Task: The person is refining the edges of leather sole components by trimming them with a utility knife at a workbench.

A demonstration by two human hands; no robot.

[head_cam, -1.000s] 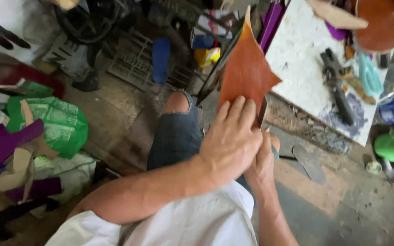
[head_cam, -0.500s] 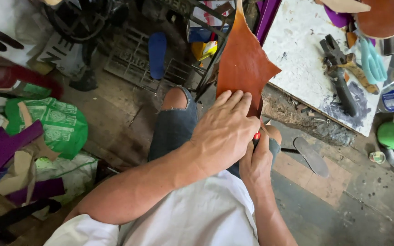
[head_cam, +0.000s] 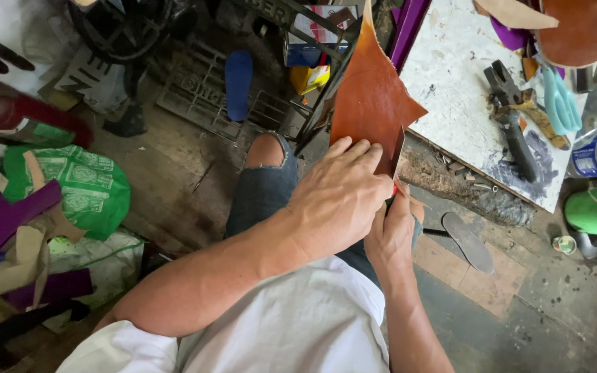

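Leather, a rust-brown sheet (head_cam: 371, 97) with ragged corners, stands upright over the person's lap, its lower edge gripped between both hands and its top reaching up past the edge of the tabletop (head_cam: 450, 83). The left hand (head_cam: 340, 197) lies flat across the front of the sheet near its bottom, fingers (head_cam: 354, 153) stretched out and pressed against the hide, thumb hidden behind. The right hand (head_cam: 392, 231) sits just below and behind it, curled closed around something with a small red part showing at the top of the fist; what that tool is cannot be made out, nor whether this hand also pinches the leather itself.

Below the hands a knee in torn blue jeans (head_cam: 267, 179) points toward the floor, and a white shirt fills the lower middle of the view. On the white, stained tabletop to the right lie dark pliers (head_cam: 513, 114), teal-handled scissors (head_cam: 561, 100) and a brown sole-shaped piece (head_cam: 578, 31). A dark flat sole (head_cam: 468, 242) lies on the floor just right of the right hand. A blue insole (head_cam: 238, 83) rests on the iron treadle further off, and a green printed bag (head_cam: 77, 183) sits at the left among purple scraps (head_cam: 1, 221).
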